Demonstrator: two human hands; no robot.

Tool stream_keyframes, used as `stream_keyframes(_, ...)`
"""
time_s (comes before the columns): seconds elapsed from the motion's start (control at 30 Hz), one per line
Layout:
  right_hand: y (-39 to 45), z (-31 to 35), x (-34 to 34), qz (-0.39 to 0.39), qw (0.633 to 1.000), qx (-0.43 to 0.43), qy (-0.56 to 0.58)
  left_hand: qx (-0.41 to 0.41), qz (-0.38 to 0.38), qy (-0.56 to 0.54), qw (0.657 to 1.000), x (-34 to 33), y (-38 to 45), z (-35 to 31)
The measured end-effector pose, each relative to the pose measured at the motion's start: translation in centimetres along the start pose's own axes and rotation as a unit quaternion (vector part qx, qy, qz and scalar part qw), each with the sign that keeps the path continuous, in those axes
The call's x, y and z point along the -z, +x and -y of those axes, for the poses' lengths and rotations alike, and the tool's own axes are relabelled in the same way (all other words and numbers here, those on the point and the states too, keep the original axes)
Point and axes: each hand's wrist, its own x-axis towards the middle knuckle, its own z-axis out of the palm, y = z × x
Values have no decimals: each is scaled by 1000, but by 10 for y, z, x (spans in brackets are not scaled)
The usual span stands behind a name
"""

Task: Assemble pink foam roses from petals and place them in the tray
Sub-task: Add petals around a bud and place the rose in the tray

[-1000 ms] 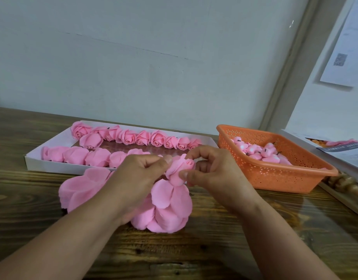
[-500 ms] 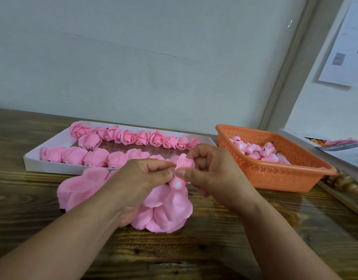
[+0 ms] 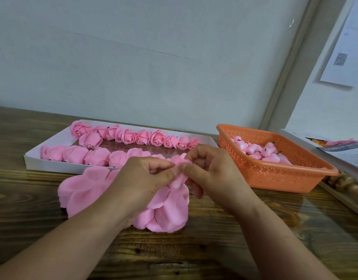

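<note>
Head view: left hand [image 3: 141,178] and right hand [image 3: 208,170] pinch a pink foam rose bud [image 3: 179,174], wrapping petals; next, probably another petal from the loose pink pile [image 3: 83,186].

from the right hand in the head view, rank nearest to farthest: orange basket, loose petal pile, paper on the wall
1. Petal pile: just below the right hand, on the table.
2. Orange basket: to its right, apart from it.
3. Paper on the wall: far up at right.
</note>
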Motion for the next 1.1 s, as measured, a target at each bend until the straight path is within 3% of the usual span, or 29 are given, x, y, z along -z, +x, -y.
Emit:
stream_keyframes(0.2, 2, -2, 1, -42, 999, -3, -3, 77, 8, -64, 995, 4, 1, -2)
stream_keyframes(0.3, 4, -3, 5, -88, 996, -10, -5, 133, -33, -74, 988, 8, 5, -4)
stream_keyframes(0.43, 5, -5, 6, -123, 992, -2, -41, 164, 26, -124, 978, 5, -1, -9)
stream_keyframes(0.63, 6, -9, -3, -90, 989, 7, -118, 135, -6, -136, 981, -3, -3, -4)
stream_keyframes(0.77, 5, -8, -4, -90, 989, 12, -114, 121, 16, -147, 982, -3, -4, -6)
stream_keyframes(0.87, 5, -6, -3, -86, 991, 11, -104, 118, -16, -151, 981, -3, -2, -5)
stream_keyframes(1.1, 4, -6, -4, -72, 994, 16, -85, 35, -53, -20, 998, -5, -1, 1)
